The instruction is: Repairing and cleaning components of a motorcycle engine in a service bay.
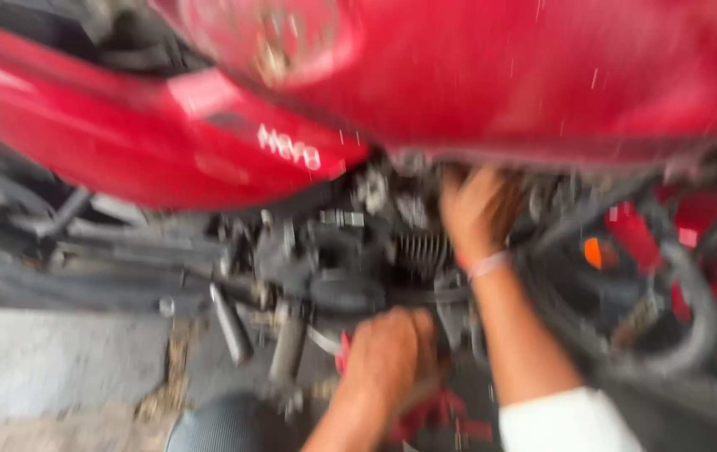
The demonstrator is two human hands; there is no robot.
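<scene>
Blurred view down onto a red motorcycle, red fuel tank across the top, red side panel at left. Engine in the middle of the picture, under the tank, with ribbed cooling fins showing.

Left hand low in front of the engine, fingers curled shut around something with a red handle, probably a tool; tip hidden against the dark engine parts. Right hand reaching up under the tank edge just beside the fins, a pale band at the wrist, white sleeve lower down. Fingers tucked out of sight behind the engine: spread or pinching, impossible to tell.

To do this well, probably: steady the part with the upper hand, keep the tool square, turn in short strokes, mind the black hoses at right.

One marking only: small white lettering on the side panel, slanted, near its right end. Orange round reflector or lamp at right. Grey concrete floor lower left.
</scene>
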